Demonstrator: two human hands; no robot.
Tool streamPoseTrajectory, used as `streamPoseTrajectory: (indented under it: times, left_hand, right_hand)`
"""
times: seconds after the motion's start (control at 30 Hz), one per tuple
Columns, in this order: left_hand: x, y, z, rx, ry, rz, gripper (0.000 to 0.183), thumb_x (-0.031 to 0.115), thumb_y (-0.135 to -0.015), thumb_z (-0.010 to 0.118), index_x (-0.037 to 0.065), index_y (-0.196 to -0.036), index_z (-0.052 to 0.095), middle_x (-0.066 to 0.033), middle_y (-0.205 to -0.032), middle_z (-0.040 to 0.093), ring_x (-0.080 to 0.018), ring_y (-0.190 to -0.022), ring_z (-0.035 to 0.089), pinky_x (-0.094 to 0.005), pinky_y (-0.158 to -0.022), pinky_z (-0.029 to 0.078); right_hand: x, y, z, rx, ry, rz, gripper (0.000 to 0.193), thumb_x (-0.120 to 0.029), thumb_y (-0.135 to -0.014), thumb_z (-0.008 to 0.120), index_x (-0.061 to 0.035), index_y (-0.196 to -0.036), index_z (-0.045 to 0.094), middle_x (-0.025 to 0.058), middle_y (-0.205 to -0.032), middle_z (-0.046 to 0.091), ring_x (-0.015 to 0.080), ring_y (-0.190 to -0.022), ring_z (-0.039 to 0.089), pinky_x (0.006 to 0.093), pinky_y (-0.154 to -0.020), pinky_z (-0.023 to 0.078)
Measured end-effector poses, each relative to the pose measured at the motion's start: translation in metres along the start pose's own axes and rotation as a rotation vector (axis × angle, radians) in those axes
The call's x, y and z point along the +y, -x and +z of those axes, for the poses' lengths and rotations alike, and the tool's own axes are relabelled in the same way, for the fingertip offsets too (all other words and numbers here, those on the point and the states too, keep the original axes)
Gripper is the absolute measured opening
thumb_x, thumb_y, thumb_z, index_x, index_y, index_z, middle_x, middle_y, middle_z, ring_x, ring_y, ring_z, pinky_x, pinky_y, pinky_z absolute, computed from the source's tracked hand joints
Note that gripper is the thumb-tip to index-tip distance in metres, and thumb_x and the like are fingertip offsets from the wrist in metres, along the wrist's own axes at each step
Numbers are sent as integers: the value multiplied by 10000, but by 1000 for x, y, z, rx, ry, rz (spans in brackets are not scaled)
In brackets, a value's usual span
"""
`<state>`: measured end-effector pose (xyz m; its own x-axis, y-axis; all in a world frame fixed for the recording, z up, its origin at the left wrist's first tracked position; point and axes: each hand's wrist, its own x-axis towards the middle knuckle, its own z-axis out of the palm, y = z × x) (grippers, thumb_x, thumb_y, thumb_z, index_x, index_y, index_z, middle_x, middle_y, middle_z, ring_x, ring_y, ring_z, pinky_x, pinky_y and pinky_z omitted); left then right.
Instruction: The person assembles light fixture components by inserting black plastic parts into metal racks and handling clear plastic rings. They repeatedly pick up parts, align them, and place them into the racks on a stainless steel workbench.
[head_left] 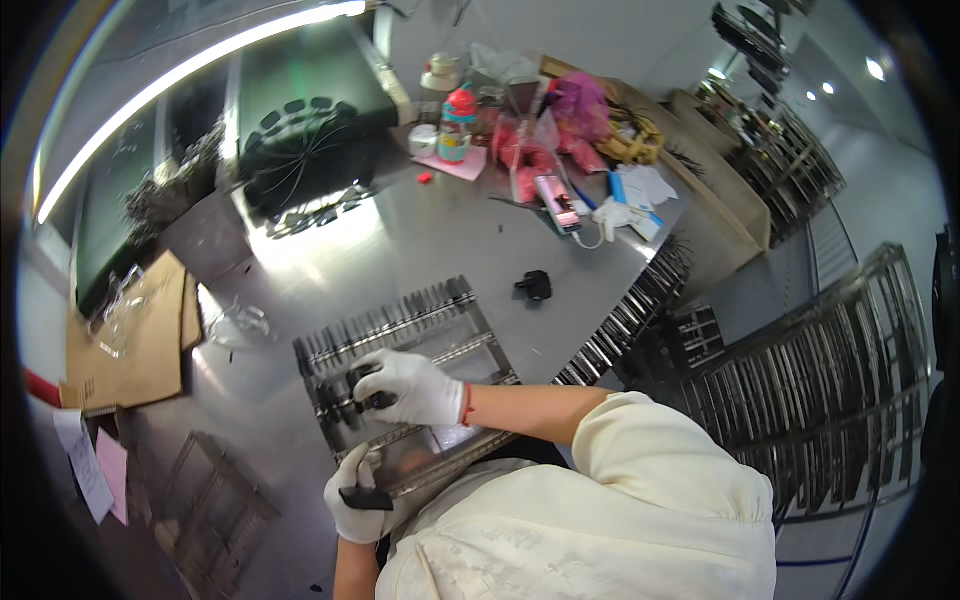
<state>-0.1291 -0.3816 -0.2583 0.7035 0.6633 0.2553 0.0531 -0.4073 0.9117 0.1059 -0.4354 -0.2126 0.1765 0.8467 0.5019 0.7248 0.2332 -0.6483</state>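
In front of me lies a metal rack [480, 348] with a row of dark flat pieces [400, 318] standing along its far bar. My right hand [415, 388], in a white glove, reaches over the rack's left part with fingers curled around a small black part [380, 400]. Other black pieces [335, 398] sit beside those fingers on the rack. Near the rack's front left corner, my gloved left hand [352, 505] pinches a flat black piece [367, 498]. What exactly these black parts are, I cannot tell.
A loose black part [536, 286] lies right of the rack. An empty frame [215, 505] and cardboard [140, 340] are at left. Farther back stand a bottle [457, 125], a lit phone [558, 203] and red bags [530, 160]. Loaded racks [810, 390] stand at right.
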Motion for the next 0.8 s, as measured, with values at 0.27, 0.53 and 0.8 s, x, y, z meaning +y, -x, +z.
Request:
streamPoseTrajectory:
  times: [0.27, 0.53, 0.8]
  left_hand:
    - [2, -3, -3, -67, 12, -62, 253, 103, -1090, 486, -32, -1235, 643, -141, -995, 728, -208, -908, 713, -346, -854, 577]
    - [-2, 6, -5, 9, -32, -71, 231, -9, -1023, 518, -30, -1205, 659, -160, -941, 756, -233, -846, 749, -337, -804, 590]
    - [27, -52, -32, -18, -322, 407, 270, 51, -944, 620, 18, -1205, 682, -125, -914, 741, -270, -804, 726, -361, -742, 579]
  right_hand:
    - [15, 10, -6, -92, 192, -29, 404, -240, -691, 856, -281, -1072, 730, 70, -1340, 664, 219, -982, 694, 413, -845, 500]
    - [19, 20, -38, -141, 224, -14, 439, -325, -702, 856, -259, -1119, 739, 80, -1350, 672, 242, -774, 704, 377, -718, 532]
    - [24, 38, -81, -163, 372, 126, 561, -376, -711, 847, -182, -1221, 721, 130, -1308, 690, 320, -936, 724, 425, -803, 583]
